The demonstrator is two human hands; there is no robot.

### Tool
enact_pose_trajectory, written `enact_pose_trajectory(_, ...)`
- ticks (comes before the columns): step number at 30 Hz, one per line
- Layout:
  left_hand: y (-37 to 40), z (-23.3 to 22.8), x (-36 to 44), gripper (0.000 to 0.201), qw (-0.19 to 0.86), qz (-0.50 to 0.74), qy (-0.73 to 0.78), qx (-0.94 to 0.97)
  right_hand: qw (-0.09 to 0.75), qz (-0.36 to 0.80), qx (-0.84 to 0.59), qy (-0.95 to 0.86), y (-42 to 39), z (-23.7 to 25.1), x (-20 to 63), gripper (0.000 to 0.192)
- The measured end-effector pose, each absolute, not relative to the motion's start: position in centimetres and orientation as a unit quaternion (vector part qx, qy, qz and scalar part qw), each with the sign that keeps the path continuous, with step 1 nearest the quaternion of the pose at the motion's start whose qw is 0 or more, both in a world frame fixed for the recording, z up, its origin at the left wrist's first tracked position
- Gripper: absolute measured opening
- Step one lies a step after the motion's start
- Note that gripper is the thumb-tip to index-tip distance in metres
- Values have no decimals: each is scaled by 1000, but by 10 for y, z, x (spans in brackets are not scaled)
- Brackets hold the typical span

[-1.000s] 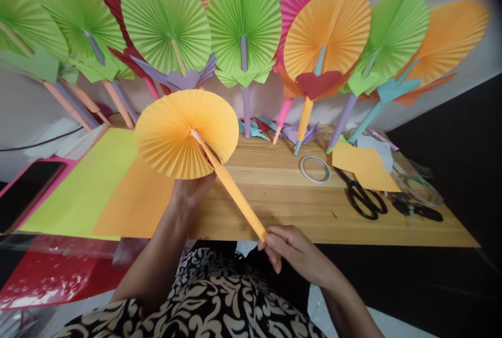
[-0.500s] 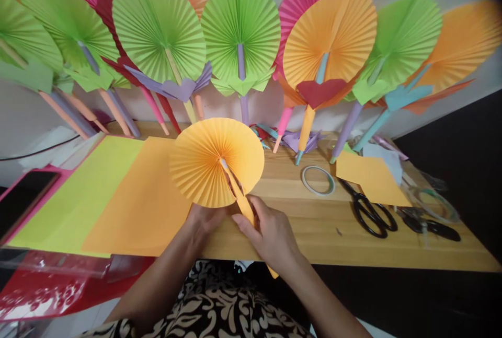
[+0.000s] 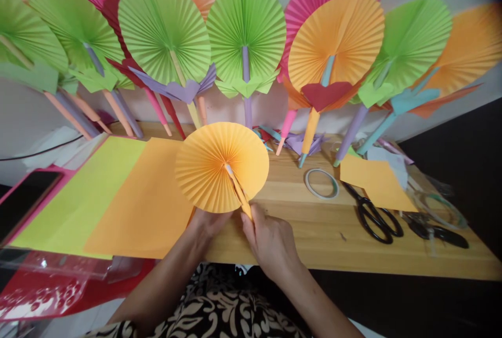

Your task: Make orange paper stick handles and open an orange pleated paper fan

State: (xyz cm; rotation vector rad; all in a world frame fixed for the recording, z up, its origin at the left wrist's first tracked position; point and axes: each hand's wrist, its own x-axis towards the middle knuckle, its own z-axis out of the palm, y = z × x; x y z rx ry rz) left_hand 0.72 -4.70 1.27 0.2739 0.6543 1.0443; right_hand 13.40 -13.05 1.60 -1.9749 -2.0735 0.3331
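A round pleated orange paper fan (image 3: 207,171) is held up over the table's front, its face towards me. My right hand (image 3: 270,241) is closed round the rolled orange paper handle (image 3: 245,205), thumb on top. A gap shows between the two halves of the handle just below the fan's centre. My left hand (image 3: 209,223) is behind and under the fan's lower edge; its fingers are hidden, so I cannot tell whether they grip it.
Several finished paper fans (image 3: 245,24) lean along the wall. Paper sheets (image 3: 137,207) and a phone (image 3: 29,199) lie on the left. On the right are a tape roll (image 3: 321,183), black-handled scissors (image 3: 378,220), an orange paper piece (image 3: 378,181) and another black-handled tool (image 3: 443,233).
My right hand's fingers have wrapped further round the handle, whose lower end no longer shows below the hand. The whole view has shifted slightly.
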Motion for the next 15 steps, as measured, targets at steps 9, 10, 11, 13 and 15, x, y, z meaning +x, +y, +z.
enact_pose_trajectory(9,-56,6,10,44,801,468,321,191,183,15,-672,-718,-142,12,134,45)
enact_pose_trajectory(10,-57,7,11,45,799,471,317,200,185,10,-671,-718,-144,13,135,45)
enact_pose_trajectory(11,-59,8,13,45,797,472,315,209,186,8,-669,-719,-146,14,136,46)
enact_pose_trajectory(13,-62,13,16,43,793,469,312,234,180,6,-667,-723,-149,17,141,45)
enact_pose_trajectory(15,-66,17,16,37,786,460,310,273,164,1,-672,-722,-152,20,148,44)
